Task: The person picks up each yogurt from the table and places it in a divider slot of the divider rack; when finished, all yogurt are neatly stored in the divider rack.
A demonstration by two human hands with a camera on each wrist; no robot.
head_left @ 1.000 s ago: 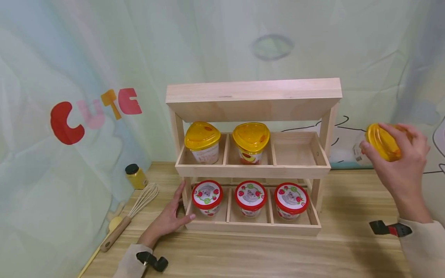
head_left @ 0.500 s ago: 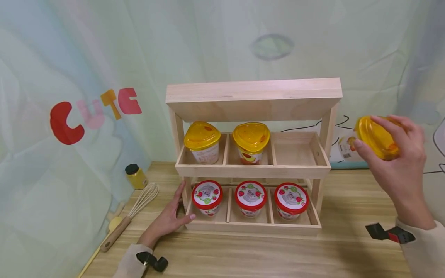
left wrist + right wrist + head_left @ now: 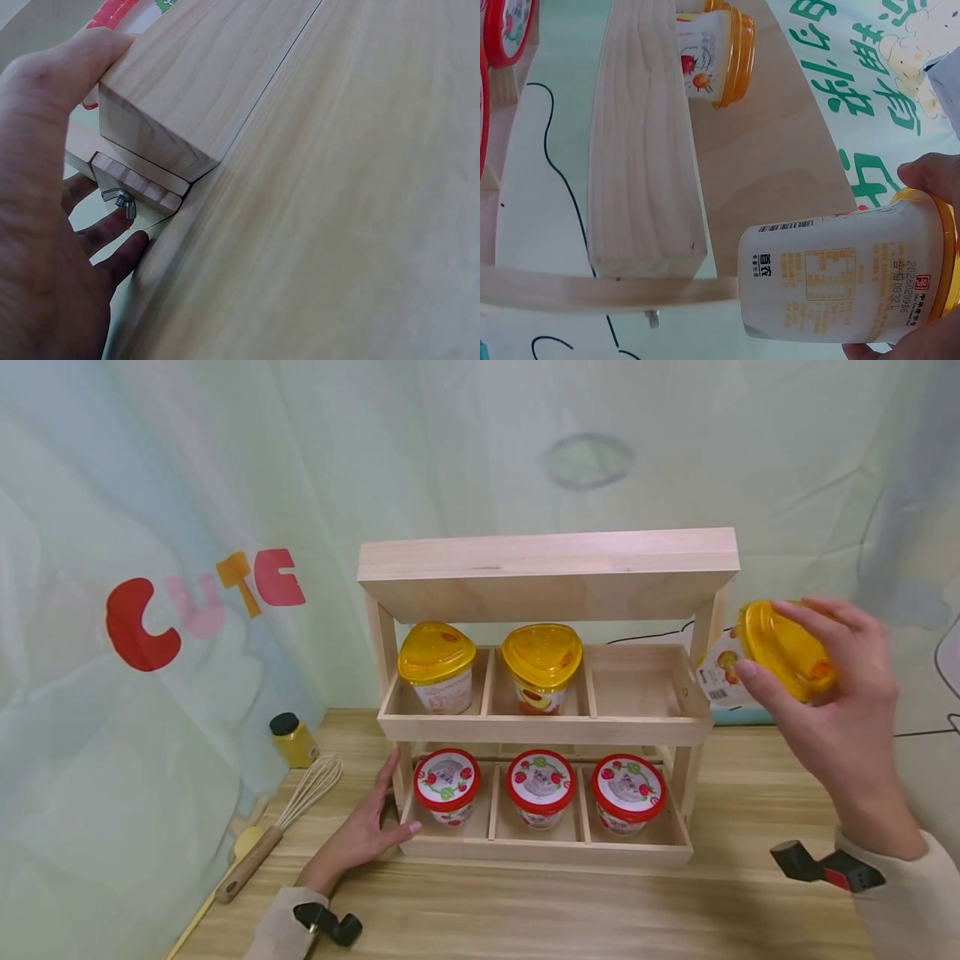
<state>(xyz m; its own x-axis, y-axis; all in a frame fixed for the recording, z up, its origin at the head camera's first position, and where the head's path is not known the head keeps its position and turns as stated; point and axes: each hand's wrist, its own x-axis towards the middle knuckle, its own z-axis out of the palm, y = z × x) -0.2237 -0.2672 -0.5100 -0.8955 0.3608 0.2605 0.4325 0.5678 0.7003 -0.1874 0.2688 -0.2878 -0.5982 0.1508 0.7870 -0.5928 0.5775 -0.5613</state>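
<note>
My right hand point(image 3: 855, 718) holds a yogurt cup with a yellow lid point(image 3: 783, 647), tilted, in the air beside the right end of the rack's upper tray. Its white printed side point(image 3: 832, 277) fills the lower right of the right wrist view. My left hand point(image 3: 358, 837) grips the lower left corner of the two-tier wooden rack point(image 3: 540, 731), thumb on the tray front and fingers round the side by a wing nut point(image 3: 122, 199). Two yellow-lidded cups point(image 3: 542, 660) stand in the upper tray's left and middle compartments; the right compartment point(image 3: 637, 685) is bare.
Three red-lidded cups point(image 3: 540, 783) stand in the lower tray, one per compartment. Left of the rack, a whisk point(image 3: 281, 822) and a small yellow jar with a black lid point(image 3: 292, 740) lie near the curtain. The rack's slanted top board point(image 3: 547, 572) overhangs the upper tray.
My right hand has moved left and slightly up with the yellow-lidded yogurt cup, nearing the rack's right end. The left hand stays on the rack's corner.
</note>
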